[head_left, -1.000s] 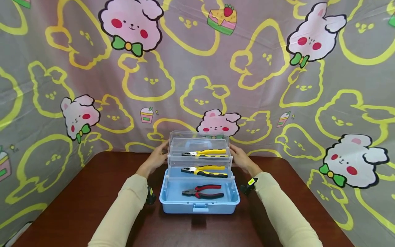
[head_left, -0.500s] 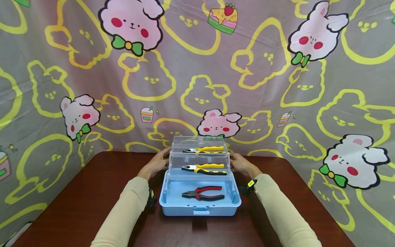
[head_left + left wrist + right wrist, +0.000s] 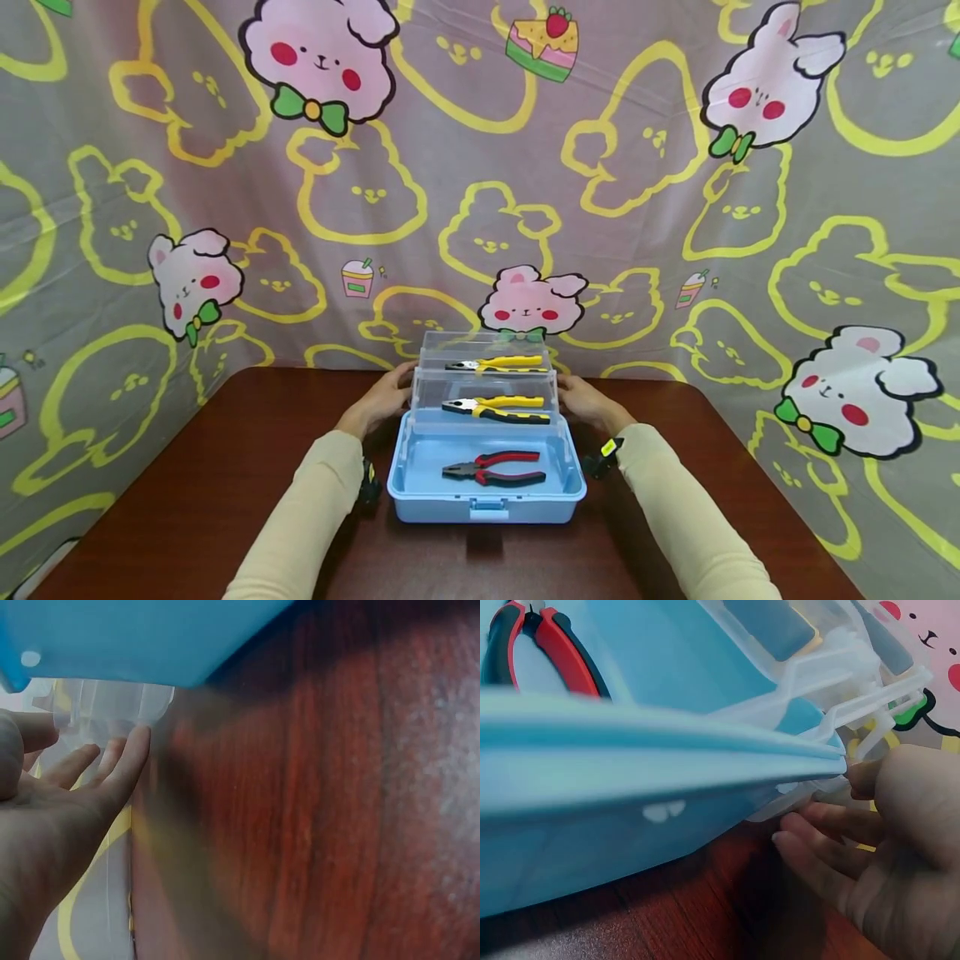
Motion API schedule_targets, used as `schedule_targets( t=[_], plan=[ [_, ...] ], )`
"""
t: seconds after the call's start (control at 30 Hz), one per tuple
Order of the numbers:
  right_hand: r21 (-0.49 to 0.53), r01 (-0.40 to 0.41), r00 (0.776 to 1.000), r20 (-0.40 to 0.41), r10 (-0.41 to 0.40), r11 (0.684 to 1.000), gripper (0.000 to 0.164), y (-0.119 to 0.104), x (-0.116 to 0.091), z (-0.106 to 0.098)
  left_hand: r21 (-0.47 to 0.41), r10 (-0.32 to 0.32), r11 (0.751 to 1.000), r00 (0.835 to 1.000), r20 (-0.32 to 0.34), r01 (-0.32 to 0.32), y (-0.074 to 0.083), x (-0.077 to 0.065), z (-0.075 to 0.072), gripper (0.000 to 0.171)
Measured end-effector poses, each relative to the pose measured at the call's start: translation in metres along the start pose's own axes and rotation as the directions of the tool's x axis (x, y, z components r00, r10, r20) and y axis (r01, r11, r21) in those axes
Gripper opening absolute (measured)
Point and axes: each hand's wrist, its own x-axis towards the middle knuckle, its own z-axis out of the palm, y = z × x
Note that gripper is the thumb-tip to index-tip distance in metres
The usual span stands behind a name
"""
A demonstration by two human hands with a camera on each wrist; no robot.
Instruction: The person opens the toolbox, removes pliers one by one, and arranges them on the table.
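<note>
A light blue toolbox [image 3: 487, 508] stands open on the table, its clear lid [image 3: 442, 340] and tiered trays folded out to the back. Red-and-black pliers [image 3: 510, 478] lie in its base. One pair of yellow-and-black pliers [image 3: 517, 403] lies on the middle tier, and another pair [image 3: 510, 362] shows at the back. My left hand [image 3: 381, 400] holds the lid's left side, thumb and fingers astride the clear plastic in the left wrist view. On the right side, my right hand [image 3: 592, 400] holds the lid behind the box; the box partly hides its fingertips in the right wrist view.
The dark red-brown table [image 3: 247, 467] extends to both sides of the toolbox. A cartoon-printed curtain [image 3: 637, 183] hangs close behind the box and along both sides. Black devices [image 3: 600, 458] are strapped to both wrists, below light sleeves.
Since one second ago, the clear lid has tilted further down and back with both hands, and the tiers have spread apart. Over the last half second hardly anything has moved.
</note>
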Motion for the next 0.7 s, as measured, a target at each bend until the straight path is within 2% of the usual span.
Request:
schedule_targets(
  t=[0.23, 0.37, 0.57, 0.7],
  plan=[
    [-0.030, 0.022, 0.999, -0.038, -0.024, 0.999, 0.042, 0.001, -0.001, -0.003, 0.011, 0.026, 1.000, 1.000, -0.012, -0.026, 0.001, 0.000, 0.001, 0.058],
    [-0.041, 0.043, 0.995, -0.091, -0.047, 0.998, 0.042, 0.004, 0.000, -0.008, 0.037, 0.035, 0.999, 0.998, -0.043, -0.034, 0.004, -0.004, 0.000, 0.057],
    [-0.111, 0.081, 0.975, -0.195, -0.102, 0.990, 0.041, 0.003, -0.007, -0.022, 0.112, 0.041, 0.993, 0.993, -0.107, -0.029, 0.008, -0.018, -0.005, 0.052],
    [-0.171, 0.111, 0.954, -0.257, -0.153, 0.979, 0.042, -0.004, -0.014, -0.027, 0.114, 0.056, 0.993, 0.990, -0.130, -0.041, 0.007, -0.031, -0.009, 0.049]
  ],
)
